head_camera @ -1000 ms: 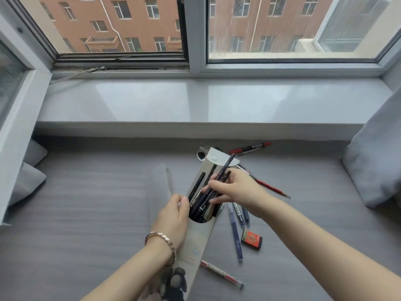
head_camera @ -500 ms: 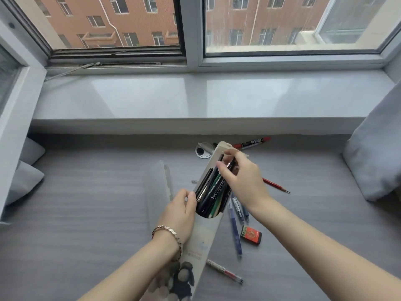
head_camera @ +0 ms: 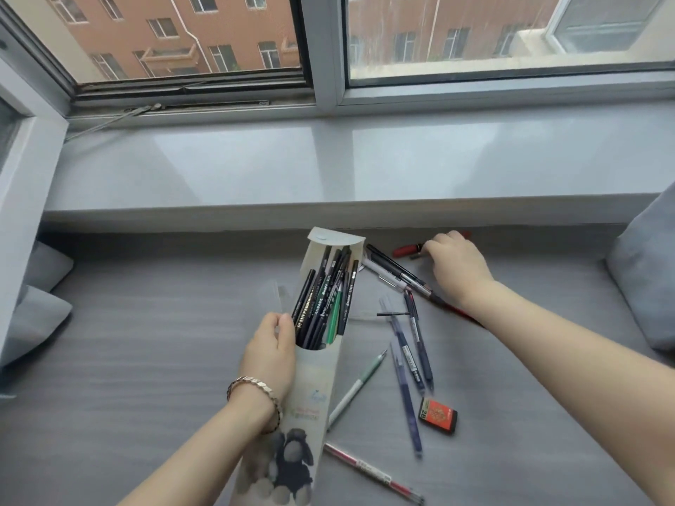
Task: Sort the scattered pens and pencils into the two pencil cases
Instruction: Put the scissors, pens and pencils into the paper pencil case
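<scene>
Mid-sort, by the look of it: cardboard pencil case [head_camera: 310, 392] already stocked with a sheaf of dark pencils [head_camera: 323, 304] and one green one, plenty of pens loose on the grey surface [head_camera: 146, 378].

Far left, a translucent second case [head_camera: 280, 299], hard to make out, lying just behind the thumb of the left hand [head_camera: 272, 354]. Left hand wrapped around the cardboard case at its cut-out mouth, thumb on the near edge, case tilted up and away toward the windowsill [head_camera: 255, 169]; bracelet [head_camera: 255, 390] at the wrist, forearm running in from bottom centre.

Right of the case: a pale green pen [head_camera: 359, 385] slanting beside it, a red-and-clear pen [head_camera: 372, 472] lower down, a loose black refill [head_camera: 392, 314], several blue pens [head_camera: 412, 359] fanned together, a red 2B lead box [head_camera: 437, 415] just below them. Further back, a black pen [head_camera: 398, 272] and a white one crossing near the case's flap.

Right hand [head_camera: 456, 264] stretched out to the far edge, palm down, fingers curled over a red pen [head_camera: 405, 250] under the sill; grip not clearly closed, so cannot tell whether lifted or only touched. Another red pen or pencil partly hidden beneath the right forearm.

Next, probably: pinch the red pen, carry it back, and choose the right case, likely the translucent one if the cardboard one is for pencils.
</scene>
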### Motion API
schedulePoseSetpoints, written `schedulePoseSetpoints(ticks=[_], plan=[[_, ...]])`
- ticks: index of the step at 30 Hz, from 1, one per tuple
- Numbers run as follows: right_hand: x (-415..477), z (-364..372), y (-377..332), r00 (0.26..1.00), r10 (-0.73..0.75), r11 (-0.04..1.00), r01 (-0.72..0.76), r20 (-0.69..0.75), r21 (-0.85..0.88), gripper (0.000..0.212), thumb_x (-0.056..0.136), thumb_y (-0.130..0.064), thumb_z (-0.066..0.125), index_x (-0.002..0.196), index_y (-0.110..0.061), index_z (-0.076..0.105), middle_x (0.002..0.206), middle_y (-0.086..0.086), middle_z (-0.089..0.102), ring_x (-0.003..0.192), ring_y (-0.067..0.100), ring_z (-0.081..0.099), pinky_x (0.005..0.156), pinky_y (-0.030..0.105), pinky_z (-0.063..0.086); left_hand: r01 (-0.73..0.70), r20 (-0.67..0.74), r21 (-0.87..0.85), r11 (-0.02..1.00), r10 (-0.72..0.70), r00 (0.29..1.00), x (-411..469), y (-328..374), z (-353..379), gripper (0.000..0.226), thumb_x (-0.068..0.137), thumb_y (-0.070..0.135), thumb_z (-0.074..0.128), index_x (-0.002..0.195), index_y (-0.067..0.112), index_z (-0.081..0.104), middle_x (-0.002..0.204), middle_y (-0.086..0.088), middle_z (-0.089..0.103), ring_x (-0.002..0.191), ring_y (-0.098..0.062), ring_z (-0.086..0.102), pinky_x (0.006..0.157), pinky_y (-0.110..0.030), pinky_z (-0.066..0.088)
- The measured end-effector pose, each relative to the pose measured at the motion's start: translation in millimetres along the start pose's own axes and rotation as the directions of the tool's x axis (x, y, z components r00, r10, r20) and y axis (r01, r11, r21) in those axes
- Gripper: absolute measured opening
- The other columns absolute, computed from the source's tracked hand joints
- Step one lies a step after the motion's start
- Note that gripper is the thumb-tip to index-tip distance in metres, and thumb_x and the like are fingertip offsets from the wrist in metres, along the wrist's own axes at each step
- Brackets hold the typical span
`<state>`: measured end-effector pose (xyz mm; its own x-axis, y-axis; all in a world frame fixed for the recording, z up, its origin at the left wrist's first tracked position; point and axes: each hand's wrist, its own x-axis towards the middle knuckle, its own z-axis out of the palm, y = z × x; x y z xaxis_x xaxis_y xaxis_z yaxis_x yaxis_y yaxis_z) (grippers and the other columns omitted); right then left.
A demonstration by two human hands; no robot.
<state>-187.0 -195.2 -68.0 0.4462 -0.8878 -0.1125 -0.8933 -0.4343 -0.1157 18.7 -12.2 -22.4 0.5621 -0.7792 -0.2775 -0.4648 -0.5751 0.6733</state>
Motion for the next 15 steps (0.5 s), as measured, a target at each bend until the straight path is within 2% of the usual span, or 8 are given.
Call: schedulePoseSetpoints(ticks=[3,11,12,13,14,15], plan=[[8.3,-1.0,4.5,0.994,-0.066,0.984,0.079,0.088,-0.157,0.032,0.083,0.004,0.044,0.113,-0.006,0.051,0.118,0.013,0.052,0.111,0.031,0.046,0.085,0.038,0.041,0.034,-0.018,-0.004,0.999,-0.034,0.999,2.9,-2.0,-1.3,0.038,0.098,0.025,0.03,0.062,0.015,0.033,0.058,0.0,0.038,0.053,-0.014,0.035,0.052,-0.027,0.028],[10.4,-5.9,9.3,0.968,-0.1,0.968,0.148,0.23,-0.202,0.024,0.089,-0.009,0.044,0.113,-0.006,0.048,0.118,0.012,0.054,0.112,0.03,0.05,0.083,0.039,0.046,0.027,0.021,0.002,1.0,-0.027,0.999,0.8,-7.0,2.7,0.037,0.098,0.026,0.03,0.063,0.016,0.035,0.058,0.001,0.039,0.054,-0.014,0.036,0.052,-0.028,0.028],[6.4,-8.1,7.2,0.979,-0.104,0.983,0.129,0.173,-0.134,0.026,0.088,-0.011,0.047,0.113,-0.007,0.05,0.115,0.012,0.055,0.109,0.03,0.052,0.083,0.038,0.045,0.025,0.022,0.002,1.0,-0.025,0.999,0.1,-6.7,2.6,0.037,0.098,0.026,0.03,0.062,0.017,0.034,0.058,0.001,0.039,0.053,-0.014,0.035,0.051,-0.028,0.028],[0.3,-10.4,2.4,0.995,-0.078,0.996,0.075,0.062,0.041,0.028,0.086,-0.011,0.049,0.114,-0.009,0.051,0.109,0.011,0.057,0.104,0.029,0.054,0.083,0.037,0.045,0.021,0.025,0.003,1.0,-0.021,0.999,-0.6,-6.2,2.5,0.038,0.098,0.026,0.03,0.062,0.017,0.033,0.058,0.001,0.038,0.053,-0.014,0.035,0.051,-0.028,0.027],[-7.5,-15.6,-6.9,0.998,0.002,0.953,0.017,-0.062,0.301,0.03,0.084,-0.009,0.052,0.114,-0.012,0.052,0.099,0.009,0.058,0.094,0.026,0.056,0.081,0.035,0.045,0.02,0.029,0.002,1.0,-0.02,0.999,-1.4,-5.2,2.9,0.038,0.098,0.026,0.03,0.061,0.017,0.033,0.057,0.001,0.037,0.053,-0.014,0.034,0.051,-0.029,0.027],[-16.0,-23.0,-20.4,0.984,0.107,0.826,-0.008,-0.143,0.564,0.032,0.083,-0.007,0.053,0.113,-0.015,0.051,0.088,0.005,0.056,0.083,0.021,0.055,0.077,0.029,0.045,0.019,0.033,0.002,1.0,-0.019,0.999,-2.2,-4.3,3.3,0.038,0.098,0.026,0.03,0.061,0.017,0.033,0.057,0.001,0.037,0.052,-0.014,0.034,0.051,-0.029,0.026]])
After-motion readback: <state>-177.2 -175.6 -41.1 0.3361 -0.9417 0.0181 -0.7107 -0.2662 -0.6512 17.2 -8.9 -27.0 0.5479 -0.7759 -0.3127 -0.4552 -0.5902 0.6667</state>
